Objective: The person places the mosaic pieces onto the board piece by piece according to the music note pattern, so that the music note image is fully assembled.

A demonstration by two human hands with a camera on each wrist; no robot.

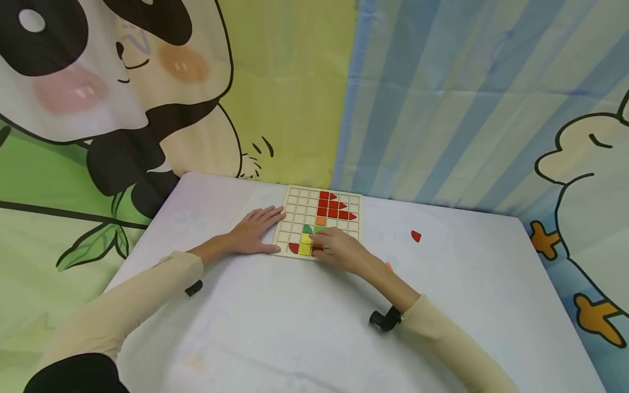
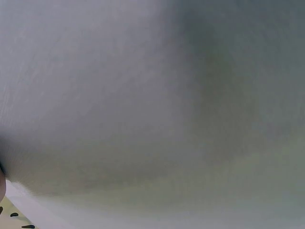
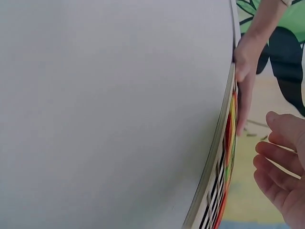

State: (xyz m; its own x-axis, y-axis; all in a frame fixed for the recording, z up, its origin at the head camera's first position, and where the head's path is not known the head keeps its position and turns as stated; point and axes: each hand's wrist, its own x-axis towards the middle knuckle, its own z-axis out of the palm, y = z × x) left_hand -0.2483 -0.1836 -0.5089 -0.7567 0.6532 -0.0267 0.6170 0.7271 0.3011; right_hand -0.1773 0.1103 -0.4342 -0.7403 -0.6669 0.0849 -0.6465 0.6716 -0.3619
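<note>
A pale gridded board (image 1: 301,210) lies flat at the back of the table, holding red pieces (image 1: 329,206), an orange square (image 1: 321,220), a green piece (image 1: 307,228), yellow pieces (image 1: 305,244) and a red rounded piece (image 1: 294,248). Fingers spread, my left hand (image 1: 253,232) rests at the board's left edge. Over the lower right of the board is my right hand (image 1: 344,250), covering some cells. In the right wrist view that right hand (image 3: 283,162) has loosely bent fingers with nothing visible between them, apart from the board. The left wrist view shows mostly blurred white surface.
A loose red piece (image 1: 416,236) lies on the white table (image 1: 275,322) to the right of the board. An orange piece (image 1: 389,266) shows partly behind my right forearm. Printed cloth (image 1: 295,98) hangs along the table's back edge.
</note>
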